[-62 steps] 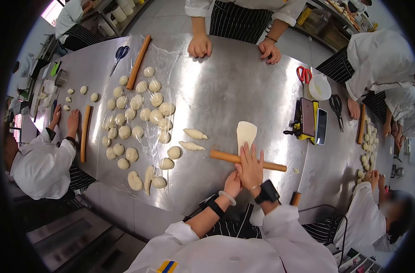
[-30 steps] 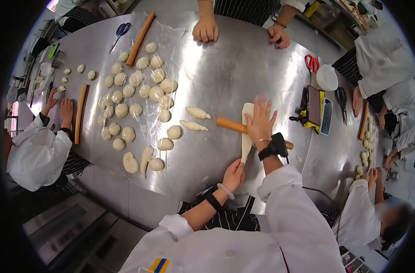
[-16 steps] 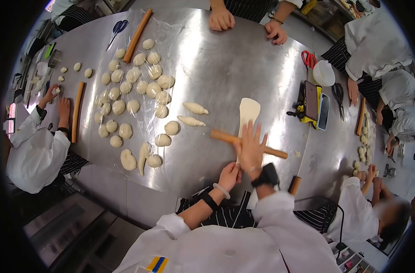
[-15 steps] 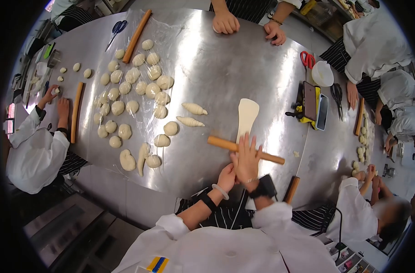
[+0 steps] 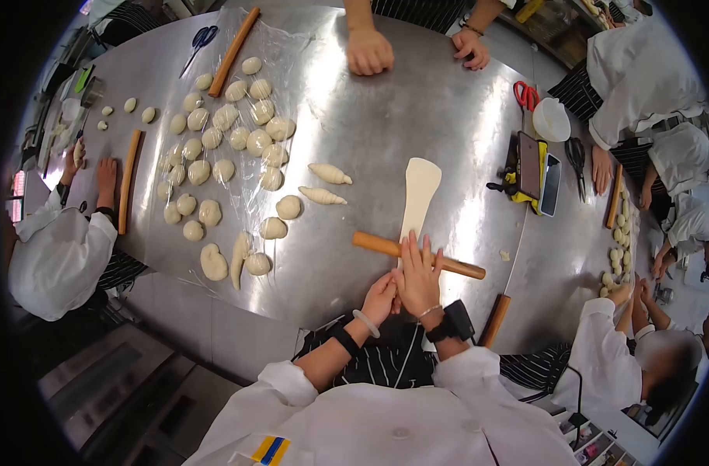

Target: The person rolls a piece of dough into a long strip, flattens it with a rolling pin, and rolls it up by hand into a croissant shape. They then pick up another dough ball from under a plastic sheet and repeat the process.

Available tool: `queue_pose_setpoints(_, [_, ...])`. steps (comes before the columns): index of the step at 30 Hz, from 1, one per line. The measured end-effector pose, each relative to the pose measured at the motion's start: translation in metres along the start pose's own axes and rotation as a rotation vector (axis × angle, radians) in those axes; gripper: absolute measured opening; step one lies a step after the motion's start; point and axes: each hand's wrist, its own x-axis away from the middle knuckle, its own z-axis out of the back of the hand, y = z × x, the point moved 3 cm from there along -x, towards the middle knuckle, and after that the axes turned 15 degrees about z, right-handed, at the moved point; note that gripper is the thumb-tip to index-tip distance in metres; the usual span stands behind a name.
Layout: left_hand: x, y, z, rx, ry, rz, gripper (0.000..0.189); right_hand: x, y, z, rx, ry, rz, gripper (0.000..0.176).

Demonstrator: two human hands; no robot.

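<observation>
A long flat strip of dough (image 5: 418,194) lies on the steel table (image 5: 370,132), wide at its far end and narrow toward me. A wooden rolling pin (image 5: 378,245) lies across its near part. My right hand (image 5: 418,276) rests flat on the pin with fingers spread. My left hand (image 5: 379,299) pinches the strip's near tip, just beside the right hand. Two rolled dough pieces (image 5: 329,173) lie left of the strip.
Many dough balls (image 5: 215,140) sit on plastic film at left, with another rolling pin (image 5: 232,40) and scissors (image 5: 194,39). Phones (image 5: 525,165), a white bowl (image 5: 552,119) and red scissors (image 5: 524,94) lie at right. Other people's hands (image 5: 368,50) work around the table.
My right hand rolled the pin out over the dough, then drew it back toward me. The strip is longer. My left hand stayed on the near tip.
</observation>
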Motion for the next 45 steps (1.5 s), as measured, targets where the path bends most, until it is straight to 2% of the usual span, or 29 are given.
queue_pose_setpoints(4, [0.005, 0.011, -0.003, -0.035, 0.005, 0.037, 0.029, -0.091, 0.049, 0.022, 0.108, 0.234, -0.142, 0.059])
queue_pose_setpoints(5, [0.014, 0.017, -0.009, -0.037, 0.012, 0.045, 0.029, -0.09, 0.051, 0.02, 0.099, 0.23, -0.146, 0.059])
queue_pose_setpoints(7, [0.03, 0.039, -0.024, 0.015, -0.006, 0.046, 0.035, -0.092, 0.051, 0.02, 0.095, 0.204, -0.112, 0.058])
queue_pose_setpoints(9, [0.027, 0.04, -0.019, 0.024, -0.082, 0.091, 0.039, -0.052, 0.029, 0.015, 0.072, 0.048, -0.067, 0.057])
queue_pose_setpoints(11, [0.017, 0.035, -0.019, 0.045, -0.162, 0.123, 0.043, -0.011, 0.011, 0.005, -0.017, 0.024, -0.043, 0.055])
queue_pose_setpoints(13, [0.003, 0.026, -0.013, -0.069, 0.006, 0.09, 0.04, -0.013, 0.013, 0.008, -0.043, 0.019, -0.048, 0.054])
queue_pose_setpoints(14, [-0.005, 0.022, -0.012, -0.068, 0.004, 0.084, 0.04, -0.014, 0.014, 0.009, -0.078, 0.01, -0.052, 0.053])
queue_pose_setpoints(16, [-0.019, 0.016, -0.01, -0.182, -0.01, -0.113, 0.034, -0.029, 0.027, 0.011, -0.109, -0.008, -0.045, 0.053])
queue_pose_setpoints(17, [-0.026, 0.014, -0.007, -0.185, -0.009, -0.116, 0.034, -0.036, 0.032, 0.013, -0.143, -0.028, -0.042, 0.052])
queue_pose_setpoints(19, [-0.03, 0.025, -0.006, -0.439, 0.102, -0.037, 0.026, -0.037, 0.034, 0.015, -0.157, -0.076, -0.063, 0.054])
queue_pose_setpoints(20, [-0.031, 0.03, -0.007, -0.439, 0.102, -0.041, 0.026, -0.036, 0.037, 0.016, -0.289, 0.067, -0.092, 0.055])
queue_pose_setpoints(21, [-0.017, 0.047, -0.016, -0.392, 0.145, 0.079, 0.026, -0.036, 0.04, 0.016, -0.419, 0.211, -0.118, 0.055])
queue_pose_setpoints(22, [-0.01, 0.057, -0.02, -0.344, 0.189, 0.198, 0.026, -0.038, 0.046, 0.01, -0.415, 0.215, -0.112, 0.055])
queue_pose_setpoints(24, [-0.016, 0.055, -0.018, -0.257, 0.159, 0.169, 0.027, -0.045, 0.054, 0.01, -0.57, 0.5, -0.225, 0.06])
queue_pose_setpoints(25, [-0.018, 0.053, -0.017, -0.175, 0.126, 0.152, 0.028, -0.051, 0.053, 0.012, -0.574, 0.502, -0.221, 0.06])
queue_pose_setpoints(27, [-0.016, 0.051, -0.02, -0.155, 0.122, 0.121, 0.027, -0.065, 0.054, 0.016, -0.335, 0.443, -0.43, 0.065])
queue_pose_setpoints(28, [-0.013, 0.051, -0.022, -0.134, 0.112, 0.092, 0.027, -0.074, 0.055, 0.013, -0.339, 0.442, -0.433, 0.065])
queue_pose_setpoints(30, [-0.009, 0.051, -0.019, -0.13, 0.093, 0.103, 0.027, -0.089, 0.052, 0.015, 0.013, 0.437, -0.343, 0.069])
queue_pose_setpoints(34, [-0.01, 0.043, -0.008, -0.148, 0.101, 0.147, 0.025, -0.062, 0.032, 0.007, -0.015, 0.318, -0.197, 0.073])
queue_pose_setpoints(35, [-0.011, 0.039, -0.007, -0.152, 0.097, 0.15, 0.025, -0.043, 0.023, 0.004, -0.014, 0.318, -0.203, 0.073])
queue_pose_setpoints(37, [-0.011, 0.032, -0.005, -0.228, 0.214, 0.142, 0.024, -0.018, 0.013, -0.002, 0.074, 0.178, -0.243, 0.073])
queue_pose_setpoints(39, [-0.007, 0.036, -0.009, -0.251, 0.208, 0.157, 0.026, -0.029, 0.02, 0.001, 0.099, 0.178, -0.253, 0.072])
queue_pose_setpoints(41, [-0.007, 0.042, -0.011, -0.269, 0.205, 0.169, 0.028, -0.068, 0.043, 0.02, 0.116, 0.371, -0.267, 0.07])
queue_pose_setpoints(43, [-0.006, 0.04, -0.01, -0.313, 0.185, 0.165, 0.028, -0.093, 0.064, 0.02, 0.141, 0.375, -0.198, 0.07])
queue_pose_setpoints(45, [0.0, 0.038, -0.01, -0.325, 0.217, 0.174, 0.025, -0.082, 0.054, 0.014, 0.164, 0.39, -0.153, 0.07])
